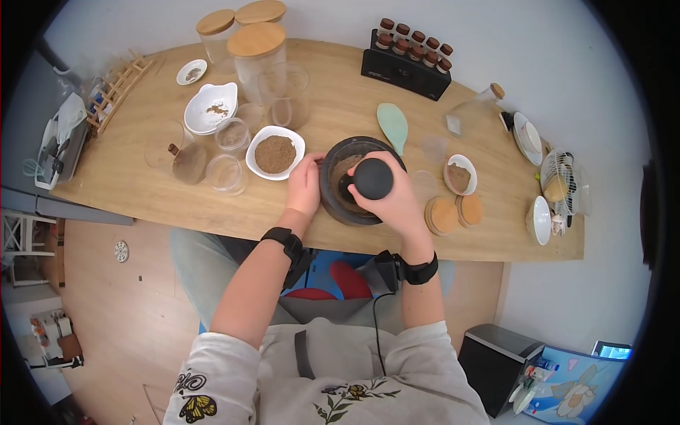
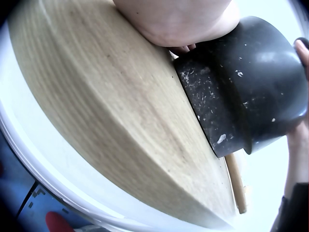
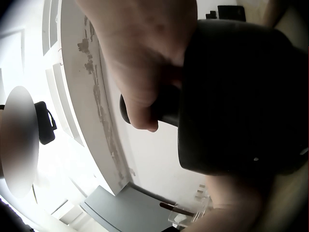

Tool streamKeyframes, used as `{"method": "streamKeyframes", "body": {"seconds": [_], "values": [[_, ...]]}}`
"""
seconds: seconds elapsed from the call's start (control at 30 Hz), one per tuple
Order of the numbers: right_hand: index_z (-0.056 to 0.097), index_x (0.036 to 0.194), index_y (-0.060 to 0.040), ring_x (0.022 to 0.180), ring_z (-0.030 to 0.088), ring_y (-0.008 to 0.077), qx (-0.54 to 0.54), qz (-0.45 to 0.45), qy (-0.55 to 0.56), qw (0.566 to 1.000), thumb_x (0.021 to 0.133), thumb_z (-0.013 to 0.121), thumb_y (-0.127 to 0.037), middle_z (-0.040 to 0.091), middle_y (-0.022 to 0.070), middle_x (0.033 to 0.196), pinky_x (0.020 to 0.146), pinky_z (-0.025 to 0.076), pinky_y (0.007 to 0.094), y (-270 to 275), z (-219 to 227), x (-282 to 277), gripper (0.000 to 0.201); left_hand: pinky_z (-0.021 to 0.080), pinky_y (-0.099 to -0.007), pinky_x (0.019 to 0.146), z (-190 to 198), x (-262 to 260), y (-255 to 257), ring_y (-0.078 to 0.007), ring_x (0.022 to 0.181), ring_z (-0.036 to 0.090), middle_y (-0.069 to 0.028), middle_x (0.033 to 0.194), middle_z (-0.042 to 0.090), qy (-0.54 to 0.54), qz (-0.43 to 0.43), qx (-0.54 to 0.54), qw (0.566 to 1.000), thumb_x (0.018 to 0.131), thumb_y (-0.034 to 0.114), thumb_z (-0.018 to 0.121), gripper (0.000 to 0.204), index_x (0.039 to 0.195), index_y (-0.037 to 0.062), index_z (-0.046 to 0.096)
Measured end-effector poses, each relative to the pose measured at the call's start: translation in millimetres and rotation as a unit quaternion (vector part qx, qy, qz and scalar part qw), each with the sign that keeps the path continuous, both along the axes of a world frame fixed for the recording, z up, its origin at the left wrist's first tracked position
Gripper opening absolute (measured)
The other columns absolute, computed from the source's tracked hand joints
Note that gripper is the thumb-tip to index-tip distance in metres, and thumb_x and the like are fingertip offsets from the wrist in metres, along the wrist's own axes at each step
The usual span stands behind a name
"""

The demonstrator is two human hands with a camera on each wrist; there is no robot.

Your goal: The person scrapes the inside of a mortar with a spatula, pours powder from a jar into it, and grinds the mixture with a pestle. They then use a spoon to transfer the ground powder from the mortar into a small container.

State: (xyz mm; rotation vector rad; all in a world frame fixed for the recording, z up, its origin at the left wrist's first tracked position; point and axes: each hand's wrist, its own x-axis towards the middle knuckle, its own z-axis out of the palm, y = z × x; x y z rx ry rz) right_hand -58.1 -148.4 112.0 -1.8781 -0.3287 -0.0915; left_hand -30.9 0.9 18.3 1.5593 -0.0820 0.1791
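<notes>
A dark stone mortar (image 1: 329,177) stands near the front edge of the wooden table, with brown powder inside it. My right hand (image 1: 392,202) grips a black pestle (image 1: 373,178) by its rounded top, its lower part down in the mortar. In the right wrist view, the thumb and fingers wrap the pestle's handle (image 3: 166,104) above the mortar's dark wall (image 3: 236,106). My left hand (image 1: 304,185) rests against the mortar's left side. The left wrist view shows it beside the mortar's scuffed base (image 2: 207,96), most of its fingers hidden.
Left of the mortar sits a white bowl of brown powder (image 1: 275,154), with glass jars (image 1: 227,173) beyond. To the right are a small white bowl (image 1: 461,174) and wooden lids (image 1: 443,215). A green spatula (image 1: 392,125) and a black spice rack (image 1: 404,71) lie behind.
</notes>
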Motion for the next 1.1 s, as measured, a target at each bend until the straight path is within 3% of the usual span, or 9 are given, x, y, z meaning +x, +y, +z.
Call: {"method": "streamKeyframes", "body": {"seconds": [0.07,0.27,0.37,0.47,0.57,0.67,0.77,0.97,1.1], "values": [[0.047,0.095,-0.0021,0.084,0.055,0.0136,-0.039,-0.007,0.003,0.999,0.065,0.066,0.002,0.059,0.0058,0.084,0.077,0.043,0.0271,2.7,-0.7,1.6,0.035,0.044,-0.0297,0.078,-0.6,0.6,-0.6,-0.0214,0.084,0.058,-0.0151,0.089,0.059,0.005,-0.005,-0.009,1.0,0.087,0.007,0.031,0.027,0.095,-0.0059,0.053],[0.05,0.094,-0.0018,0.083,0.055,0.0167,0.088,-0.069,-0.043,0.993,0.063,0.071,-0.007,0.058,0.0085,0.085,0.075,0.044,0.0272,-2.2,-12.4,-3.4,0.038,0.044,-0.0296,0.078,2.9,-1.1,1.3,-0.0213,0.084,0.058,-0.0148,0.089,0.059,0.007,0.002,0.009,1.0,0.087,0.007,0.031,0.027,0.096,-0.0058,0.053],[0.047,0.096,-0.0013,0.083,0.055,0.0141,-0.059,-0.009,-0.018,0.998,0.065,0.067,0.001,0.059,0.0065,0.086,0.077,0.043,0.027,1.2,-2.7,0.1,0.037,0.044,-0.0297,0.078,1.5,-0.8,-0.5,-0.0209,0.084,0.058,-0.0146,0.09,0.059,0.008,0.001,-0.005,1.0,0.087,0.007,0.03,0.027,0.096,-0.0057,0.053],[0.047,0.096,-0.0012,0.084,0.055,0.0145,-0.066,-0.03,-0.013,0.997,0.065,0.067,0.0,0.059,0.0064,0.087,0.078,0.043,0.0275,10.6,11.1,-1.4,0.036,0.045,-0.0297,0.078,-0.3,0.7,-0.6,-0.0207,0.084,0.058,-0.0146,0.09,0.059,0.007,-0.005,-0.009,1.0,0.087,0.007,0.03,0.028,0.096,-0.0055,0.053],[0.047,0.097,-0.0008,0.084,0.055,0.0144,0.06,-0.076,-0.023,0.995,0.065,0.068,0.0,0.059,0.0059,0.086,0.077,0.043,0.0271,5.4,-5.6,-0.6,0.037,0.045,-0.0299,0.078,0.7,0.0,1.6,-0.0207,0.084,0.058,-0.0145,0.09,0.059,0.008,-0.002,0.007,1.0,0.088,0.008,0.03,0.028,0.096,-0.0054,0.053],[0.047,0.097,-0.0007,0.084,0.055,0.0142,0.059,-0.047,-0.034,0.997,0.066,0.067,0.001,0.059,0.0058,0.085,0.077,0.043,0.027,3.9,-3.1,0.3,0.036,0.044,-0.0299,0.078,0.9,-0.8,0.4,-0.0208,0.084,0.058,-0.0142,0.09,0.059,0.006,0.004,0.011,1.0,0.088,0.008,0.03,0.028,0.096,-0.0053,0.053],[0.047,0.097,0.0002,0.086,0.055,0.0144,-0.071,-0.062,-0.018,0.995,0.068,0.066,0.002,0.059,0.0062,0.087,0.078,0.043,0.0273,9.0,2.3,-0.4,0.034,0.044,-0.03,0.078,0.0,-0.1,-0.7,-0.0209,0.084,0.058,-0.0141,0.089,0.059,-0.001,0.001,0.009,1.0,0.088,0.009,0.03,0.028,0.096,-0.0053,0.053],[0.049,0.098,-0.0005,0.086,0.056,0.0221,0.114,-0.11,-0.03,0.987,0.063,0.073,-0.011,0.057,0.0108,0.092,0.077,0.044,0.0294,2.2,-10.9,-0.4,0.044,0.044,-0.0301,0.077,-1.6,-1.2,0.3,-0.0215,0.083,0.058,-0.0143,0.089,0.059,-0.001,0.005,0.012,1.0,0.088,0.009,0.03,0.028,0.096,-0.0053,0.053],[0.05,0.092,-0.003,0.084,0.055,0.0155,-0.064,-0.025,-0.038,0.997,0.063,0.069,0.001,0.058,0.0059,0.088,0.076,0.043,0.0274,8.0,4.6,-2.0,0.035,0.044,-0.0301,0.077,-0.8,1.2,0.4,-0.0216,0.084,0.057,-0.0145,0.089,0.059,0.002,-0.002,0.016,1.0,0.088,0.009,0.031,0.027,0.096,-0.0054,0.052]]}}
